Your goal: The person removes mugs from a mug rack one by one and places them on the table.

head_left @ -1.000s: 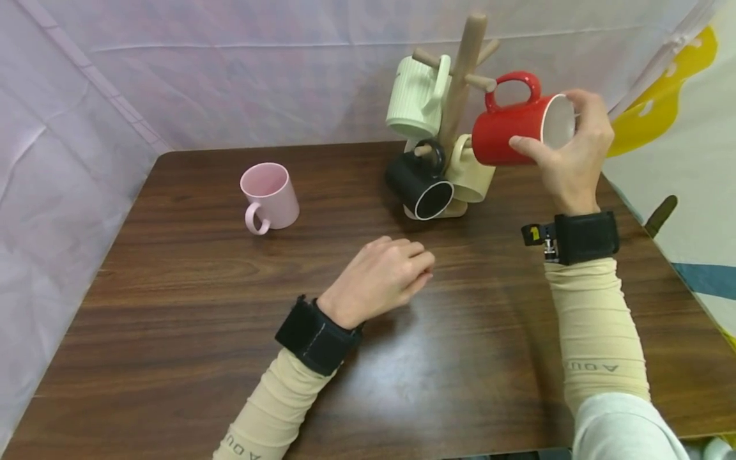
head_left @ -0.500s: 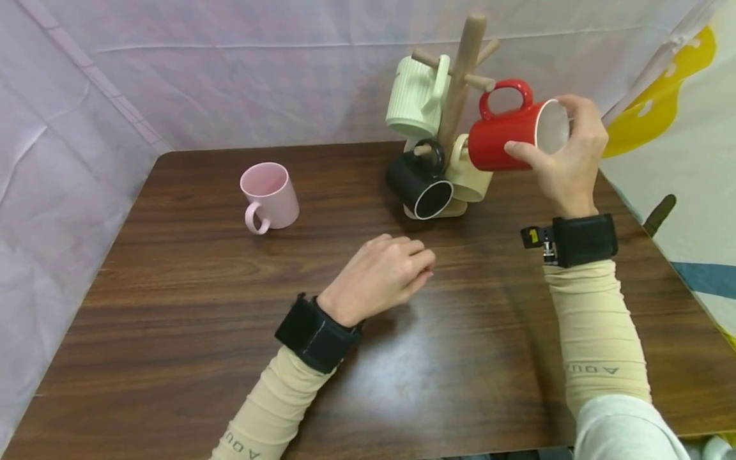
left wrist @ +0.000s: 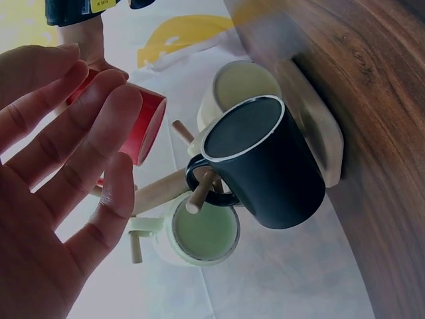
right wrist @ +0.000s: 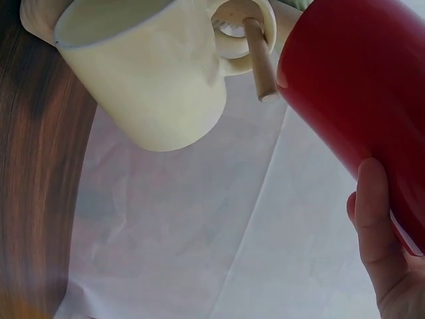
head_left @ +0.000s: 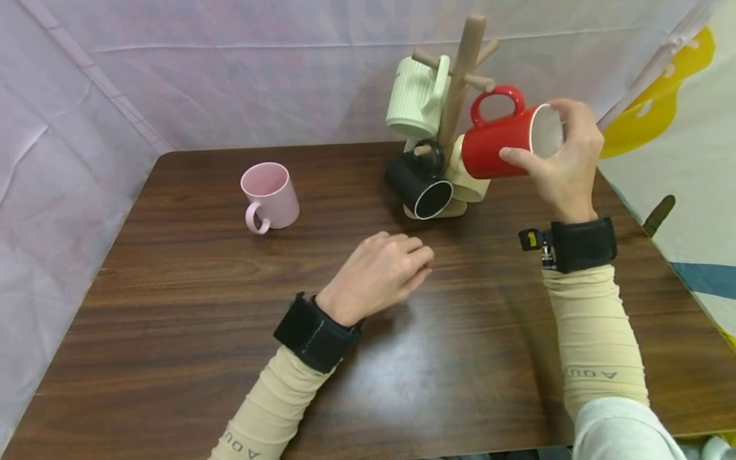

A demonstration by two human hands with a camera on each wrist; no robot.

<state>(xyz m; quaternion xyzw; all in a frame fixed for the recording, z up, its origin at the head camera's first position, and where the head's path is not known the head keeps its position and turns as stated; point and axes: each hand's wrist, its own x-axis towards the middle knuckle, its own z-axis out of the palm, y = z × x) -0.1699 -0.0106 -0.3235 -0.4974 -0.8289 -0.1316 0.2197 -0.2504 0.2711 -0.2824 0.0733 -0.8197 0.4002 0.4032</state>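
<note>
My right hand [head_left: 570, 160] grips a red mug [head_left: 496, 148] by its rim end, thumb on the near side. The mug lies sideways in the air, mouth to the right and handle up. In the head view its handle loop sits right at the tip of an upper peg on the wooden mug tree [head_left: 470, 41]. In the right wrist view, the red mug [right wrist: 372, 73] is close to the cream mug [right wrist: 146, 80], which hangs on a lower peg. My left hand [head_left: 376, 278] holds nothing, its fingers loosely bent [left wrist: 93, 146], in front of the tree.
A black mug [head_left: 405, 176] hangs on a lower front peg, and a ribbed mint-green mug [head_left: 409, 96] on an upper left one. The pink mug [head_left: 282, 201] stands upright on the wooden table [head_left: 190, 281] to the left. White cloth [head_left: 259, 83] hangs behind.
My right hand and the red mug have moved slightly down and to the left, so the mug covers more of the cream mug. The left hand has stayed nearly still.
</note>
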